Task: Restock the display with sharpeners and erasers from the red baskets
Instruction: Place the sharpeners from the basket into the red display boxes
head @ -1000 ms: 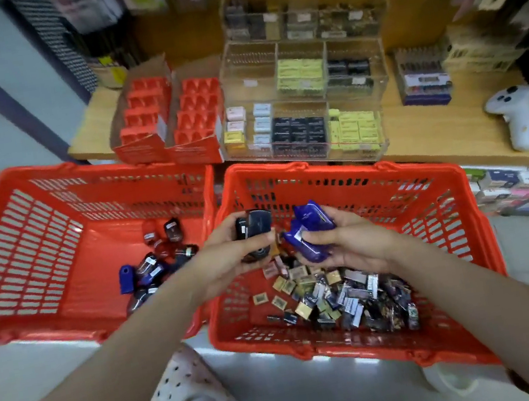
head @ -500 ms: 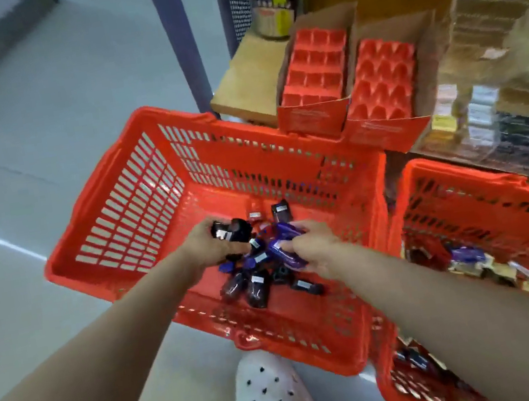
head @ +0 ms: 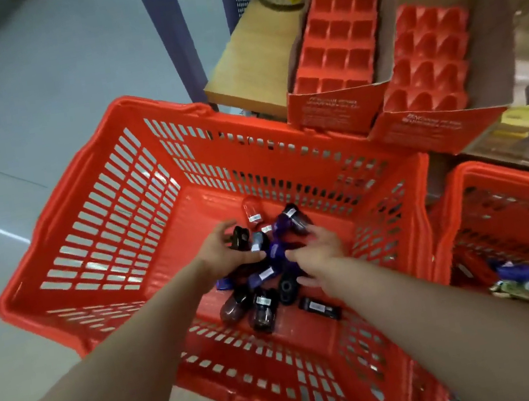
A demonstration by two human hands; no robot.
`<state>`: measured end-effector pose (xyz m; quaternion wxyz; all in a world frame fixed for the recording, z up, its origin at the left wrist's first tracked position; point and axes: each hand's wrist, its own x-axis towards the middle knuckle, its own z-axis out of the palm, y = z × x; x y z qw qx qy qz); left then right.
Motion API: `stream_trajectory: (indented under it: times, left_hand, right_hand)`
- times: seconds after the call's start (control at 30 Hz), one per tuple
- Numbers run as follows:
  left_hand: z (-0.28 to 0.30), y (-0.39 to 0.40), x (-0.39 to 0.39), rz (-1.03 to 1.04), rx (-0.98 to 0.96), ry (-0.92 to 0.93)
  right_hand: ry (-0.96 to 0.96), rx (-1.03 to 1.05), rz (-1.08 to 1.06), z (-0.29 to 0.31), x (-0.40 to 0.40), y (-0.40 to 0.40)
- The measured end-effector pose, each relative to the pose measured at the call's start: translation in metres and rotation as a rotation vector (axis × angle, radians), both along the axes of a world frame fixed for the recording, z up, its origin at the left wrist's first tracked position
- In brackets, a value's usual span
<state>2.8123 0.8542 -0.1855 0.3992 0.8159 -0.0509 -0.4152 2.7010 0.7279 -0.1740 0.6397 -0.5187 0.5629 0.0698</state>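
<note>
1. While both arms reach down into it, the left red basket (head: pixel 91 207) sits on the floor and serves as the landmark; its slotted walls are bare on the left half.
2. Near the middle of that basket's floor lies the pile of sharpeners (head: pixel 261 301), small dark and purple ones, most with a white label stuck on.
3. Over the left edge of the pile, the left hand (head: pixel 223 255) has its grip curled round a black sharpener (head: pixel 239 238), thumb lying across the pile beneath it.
4. Just right of it, the right hand (head: pixel 320 254) is down among the purple sharpeners (head: pixel 278 250); its fingers look bent over them, but I cannot tell whether the grip is pinching one or only resting there.
5. These look light, hard and smooth, so they would likely slip from a loose pinch; taking each across its broad sides seems safest, and several fit in one palm.
6. Beyond the basket's far right corner, on the wooden shelf (head: pixel 252 63), stand two red display trays (head: pixel 336 47), all their pockets unfilled, so restocking looks barely begun.
7. Right of the landmark, a second red basket (head: pixel 498 198) holds small wrapped erasers (head: pixel 526 287).
</note>
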Motion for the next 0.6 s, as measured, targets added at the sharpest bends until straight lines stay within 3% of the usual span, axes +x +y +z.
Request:
stream_trajectory:
  times: [0.1, 0.2, 0.33, 0.43, 0.6]
  left_hand:
    - [0.048, 0.002, -0.005, -0.051, 0.039, -0.073]
    - [0.108, -0.013, -0.026, -0.081, -0.025, -0.147]
    - [0.186, -0.062, -0.085, -0.276, -0.220, -0.151]
    - [0.213, -0.110, -0.150, -0.435, -0.329, -0.114]
    - [0.165, -0.176, -0.252, -0.662, -0.198, 0.050]
  right_hand:
    - [-0.076, -0.174, 0.239, 0.036, -0.025, 0.000]
    - [-0.357, -0.241, 0.389, 0.088, -0.064, -0.005]
    - [-0.557, -0.429, 0.395, 0.153, -0.152, -0.049]
    - [-0.412, -0.554, 0.326, 0.166, -0.243, -0.105]
    - [0.190, -0.584, 0.303, 0.120, -0.378, -0.193]
